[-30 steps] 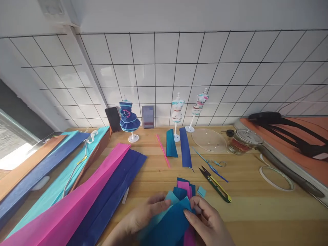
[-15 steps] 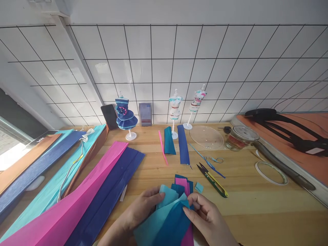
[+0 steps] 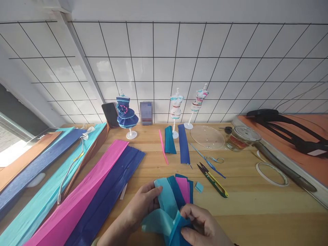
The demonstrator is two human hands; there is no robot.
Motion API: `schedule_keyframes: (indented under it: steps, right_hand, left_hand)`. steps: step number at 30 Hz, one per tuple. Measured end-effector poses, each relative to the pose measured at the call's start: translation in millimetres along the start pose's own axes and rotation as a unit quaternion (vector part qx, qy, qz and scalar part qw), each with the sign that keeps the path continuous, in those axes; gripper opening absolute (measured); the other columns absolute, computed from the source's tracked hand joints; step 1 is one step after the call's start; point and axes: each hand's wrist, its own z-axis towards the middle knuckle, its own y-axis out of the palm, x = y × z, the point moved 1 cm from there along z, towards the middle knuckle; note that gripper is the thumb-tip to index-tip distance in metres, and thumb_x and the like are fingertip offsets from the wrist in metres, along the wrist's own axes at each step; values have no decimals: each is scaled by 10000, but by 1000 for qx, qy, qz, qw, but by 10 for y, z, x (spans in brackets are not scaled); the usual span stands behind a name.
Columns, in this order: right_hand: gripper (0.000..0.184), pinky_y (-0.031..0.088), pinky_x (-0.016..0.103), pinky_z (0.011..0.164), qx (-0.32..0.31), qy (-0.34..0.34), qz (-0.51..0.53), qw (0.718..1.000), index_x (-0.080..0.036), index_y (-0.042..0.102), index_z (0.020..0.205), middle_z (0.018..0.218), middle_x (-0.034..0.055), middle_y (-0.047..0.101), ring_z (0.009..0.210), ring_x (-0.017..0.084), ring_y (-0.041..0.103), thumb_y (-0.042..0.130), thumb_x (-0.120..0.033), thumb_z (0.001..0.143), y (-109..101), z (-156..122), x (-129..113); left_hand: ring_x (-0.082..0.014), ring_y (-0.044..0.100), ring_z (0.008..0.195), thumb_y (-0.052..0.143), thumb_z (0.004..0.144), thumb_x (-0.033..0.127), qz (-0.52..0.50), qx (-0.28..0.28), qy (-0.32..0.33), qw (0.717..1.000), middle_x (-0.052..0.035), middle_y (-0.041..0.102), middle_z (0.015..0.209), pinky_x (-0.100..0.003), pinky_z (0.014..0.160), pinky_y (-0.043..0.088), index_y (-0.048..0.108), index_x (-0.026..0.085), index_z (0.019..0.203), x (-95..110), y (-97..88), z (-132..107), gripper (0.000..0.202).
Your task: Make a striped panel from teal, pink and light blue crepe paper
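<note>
Head view: our left hand [image 3: 142,205] and right hand [image 3: 202,227] pinch crepe strips [image 3: 167,201]; wooden table [image 3: 256,212] beneath grip, tiled wall [image 3: 179,68] beyond.

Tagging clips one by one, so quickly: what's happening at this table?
A person is handling crepe-paper strips with both bare hands on a wooden table. The left hand holds the fanned strips, light teal, dark teal, pink and navy, from the left. The right hand pinches a dark teal strip at the near end. Thread snips lie untouched to the right, long folded crepe sheets lie to the left, and three small mannequin stands line the tiled wall.
</note>
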Motion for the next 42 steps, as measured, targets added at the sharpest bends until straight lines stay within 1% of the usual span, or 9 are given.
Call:
schedule_keyframes:
  steps: [7, 12, 16, 20, 26, 31, 34, 40, 42]
  right_hand:
    - [445, 293, 223, 523, -20, 10, 58, 998, -214, 541, 764, 696, -32, 462, 584, 94, 382, 707, -598, 610, -7, 15, 120]
    - [393, 287, 220, 543, -31, 15, 59, 998, -210, 549, 770, 687, -37, 477, 591, 88, 380, 709, -551, 655, -33, -7, 113]
    - [315, 307, 207, 538, -31, 48, 117, 991, -211, 558, 798, 663, -55, 474, 560, 72, 380, 740, -440, 679, -50, 0, 35]
    - [259, 399, 236, 622, -27, 50, 141, 988, -217, 574, 832, 718, -36, 557, 626, 101, 494, 717, -402, 720, -87, 61, -57]
    - [295, 435, 261, 660, 73, 25, -41, 996, -220, 598, 936, 751, -9, 589, 705, 151, 516, 642, -462, 774, -221, 135, -169]
    - [254, 421, 246, 647, -22, 38, -30, 999, -206, 580, 856, 749, -19, 578, 675, 128, 507, 610, -450, 792, -202, 101, -253]
    - [242, 428, 264, 647, -37, 45, -108, 992, -205, 567, 879, 772, -8, 575, 688, 140, 515, 569, -439, 816, -180, 97, -207]
    - [150, 460, 322, 763, 56, -118, -362, 923, -225, 531, 809, 877, 29, 583, 822, 179, 556, 454, -323, 893, -207, 168, -60]
    - [98, 457, 351, 853, 100, -161, -399, 897, -242, 553, 896, 1009, 45, 593, 955, 199, 561, 470, -293, 887, -234, 179, -31]
  left_hand:
    - [-141, 627, 582, 627, 797, 405, 30, 12, -23, 999, -33, 652, 666, -255, 573, 494, 601, 127, 888, -20, -7, -2, 293]
    - [-87, 549, 495, 598, 818, 432, 90, 4, -14, 996, 8, 581, 611, -208, 486, 470, 575, 135, 828, -31, -50, 6, 298]
    - [-100, 568, 566, 610, 806, 435, 86, 8, -18, 996, -1, 594, 653, -220, 549, 479, 577, 138, 834, -18, -57, 10, 300]
    - [-114, 574, 590, 630, 786, 436, 81, 23, -15, 996, -11, 606, 684, -252, 587, 487, 577, 141, 848, -4, -70, 13, 306]
    - [-148, 600, 603, 705, 704, 469, 101, 31, 8, 994, -15, 632, 698, -257, 558, 470, 569, 156, 947, 27, -84, 6, 420]
    - [-106, 534, 553, 660, 699, 571, 169, 39, 13, 985, -6, 596, 640, -213, 526, 403, 617, 129, 819, 83, -114, 4, 459]
    - [-97, 509, 544, 650, 679, 612, 181, 39, 10, 983, -11, 593, 633, -199, 505, 369, 628, 123, 761, 110, -119, -1, 497]
    - [-84, 448, 519, 626, 687, 633, 204, 23, 0, 979, 12, 543, 593, -191, 484, 326, 626, 126, 727, 107, -73, -11, 508]
    - [-75, 417, 515, 625, 715, 597, 205, 24, 11, 979, 30, 510, 578, -185, 479, 303, 609, 139, 696, 116, -61, -18, 459]
